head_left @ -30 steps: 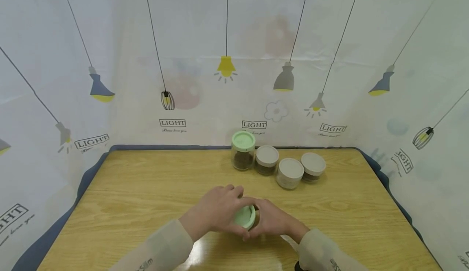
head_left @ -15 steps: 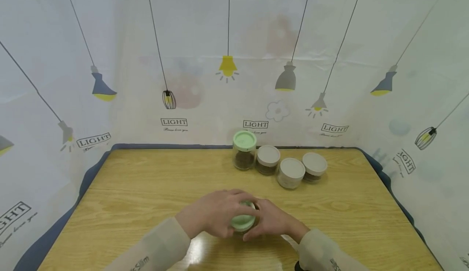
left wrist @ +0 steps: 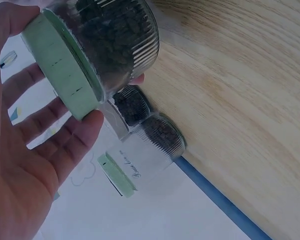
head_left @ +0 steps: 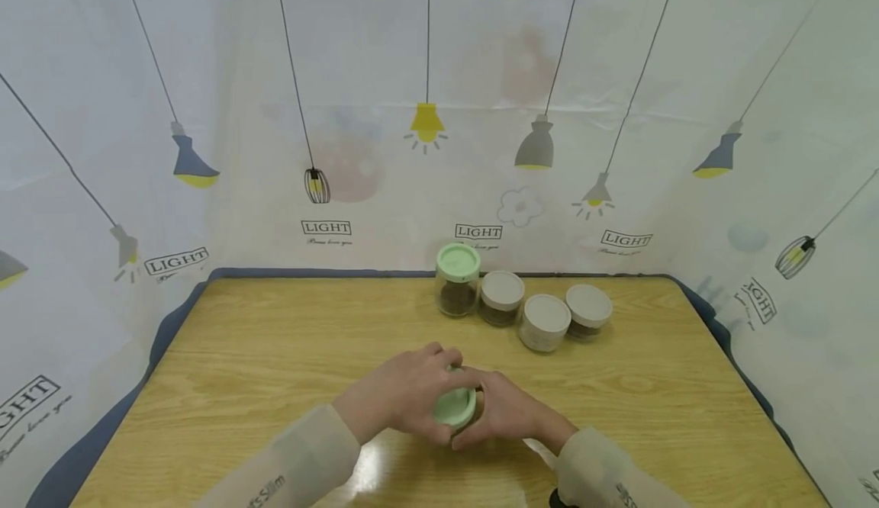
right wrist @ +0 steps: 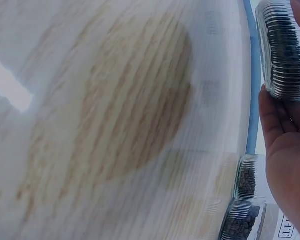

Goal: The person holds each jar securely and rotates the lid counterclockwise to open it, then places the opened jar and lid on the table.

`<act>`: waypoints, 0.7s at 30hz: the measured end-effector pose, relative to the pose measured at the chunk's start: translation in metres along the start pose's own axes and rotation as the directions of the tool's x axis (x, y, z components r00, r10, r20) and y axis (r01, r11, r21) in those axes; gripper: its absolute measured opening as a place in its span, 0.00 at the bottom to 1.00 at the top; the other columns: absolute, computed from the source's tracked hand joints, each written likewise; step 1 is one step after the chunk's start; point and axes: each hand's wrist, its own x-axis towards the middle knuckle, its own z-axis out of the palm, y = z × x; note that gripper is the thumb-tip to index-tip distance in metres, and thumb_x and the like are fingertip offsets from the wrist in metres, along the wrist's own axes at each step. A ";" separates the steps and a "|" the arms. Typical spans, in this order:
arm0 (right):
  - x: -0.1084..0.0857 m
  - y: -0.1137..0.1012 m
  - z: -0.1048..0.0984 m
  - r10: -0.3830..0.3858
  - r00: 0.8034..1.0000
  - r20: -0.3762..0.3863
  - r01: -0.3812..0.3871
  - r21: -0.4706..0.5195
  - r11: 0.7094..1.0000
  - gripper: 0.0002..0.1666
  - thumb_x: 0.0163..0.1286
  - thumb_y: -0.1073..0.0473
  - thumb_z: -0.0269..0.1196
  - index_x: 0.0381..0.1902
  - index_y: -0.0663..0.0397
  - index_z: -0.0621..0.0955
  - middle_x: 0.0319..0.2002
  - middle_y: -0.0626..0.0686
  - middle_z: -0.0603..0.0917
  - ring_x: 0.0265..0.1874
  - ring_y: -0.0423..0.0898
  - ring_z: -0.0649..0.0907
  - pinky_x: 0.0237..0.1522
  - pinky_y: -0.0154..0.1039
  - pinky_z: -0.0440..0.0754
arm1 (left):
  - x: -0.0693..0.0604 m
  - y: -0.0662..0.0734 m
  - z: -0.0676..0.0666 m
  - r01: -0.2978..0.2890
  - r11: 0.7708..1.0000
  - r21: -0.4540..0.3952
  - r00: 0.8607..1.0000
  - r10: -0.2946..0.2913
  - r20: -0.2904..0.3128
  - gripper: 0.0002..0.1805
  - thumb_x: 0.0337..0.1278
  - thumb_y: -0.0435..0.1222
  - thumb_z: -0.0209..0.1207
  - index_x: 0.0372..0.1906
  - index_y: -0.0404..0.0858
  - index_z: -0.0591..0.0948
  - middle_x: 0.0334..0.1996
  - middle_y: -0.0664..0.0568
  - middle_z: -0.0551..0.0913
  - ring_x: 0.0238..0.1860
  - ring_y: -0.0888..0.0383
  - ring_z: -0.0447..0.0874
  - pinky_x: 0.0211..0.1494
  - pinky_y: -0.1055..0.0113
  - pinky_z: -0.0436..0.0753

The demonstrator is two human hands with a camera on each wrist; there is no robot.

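Near the front of the table, both hands are at a ribbed glass jar (left wrist: 122,45) holding dark granules. My left hand (head_left: 408,393) grips the rim of its pale green lid (head_left: 453,409), thumb on one side and fingertips on the other. The left wrist view has that lid (left wrist: 62,65) sitting on the jar's mouth. From the right, my right hand (head_left: 511,410) holds the glass body. In the right wrist view, fingers lie under the jar (right wrist: 285,55), which is partly cut off by the frame edge.
Toward the back stand a taller green-lidded jar (head_left: 456,283) and three short white-lidded jars, one of them a front white-lidded jar (head_left: 545,323). A patterned curtain (head_left: 384,210) rises behind the wooden table (head_left: 275,340).
The left hand's fingers swept across the lid half a second ago and are now spread back around its rim. The right hand and the standing jars have stayed in place.
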 end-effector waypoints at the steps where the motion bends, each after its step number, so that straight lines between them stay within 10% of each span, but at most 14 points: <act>1: 0.000 0.000 0.000 0.005 1.000 -0.002 -0.005 -0.002 1.000 0.43 0.48 0.43 0.77 0.63 0.28 0.72 0.56 0.38 0.79 0.51 0.39 0.80 0.54 0.36 0.77 | 0.000 0.000 0.000 0.009 1.000 0.000 1.000 -0.009 -0.006 0.40 0.39 0.62 0.66 0.65 0.65 0.70 0.51 0.55 0.76 0.45 0.58 0.75 0.37 0.69 0.80; 13: -0.003 -0.002 -0.002 0.036 0.999 -0.012 -0.037 -0.029 0.999 0.45 0.48 0.42 0.77 0.65 0.34 0.71 0.56 0.38 0.79 0.51 0.38 0.80 0.56 0.39 0.78 | -0.002 0.007 -0.003 0.080 0.997 -0.007 0.997 -0.080 -0.013 0.44 0.38 0.70 0.64 0.67 0.65 0.68 0.56 0.54 0.75 0.51 0.54 0.78 0.43 0.62 0.83; 21: -0.003 0.001 -0.003 -0.012 1.000 0.027 0.013 -0.053 0.999 0.48 0.52 0.43 0.75 0.69 0.29 0.65 0.59 0.39 0.77 0.53 0.37 0.79 0.54 0.35 0.78 | -0.006 0.002 -0.008 -0.097 0.994 -0.044 0.994 0.099 0.056 0.40 0.41 0.50 0.73 0.64 0.67 0.71 0.70 0.57 0.67 0.71 0.53 0.66 0.61 0.55 0.80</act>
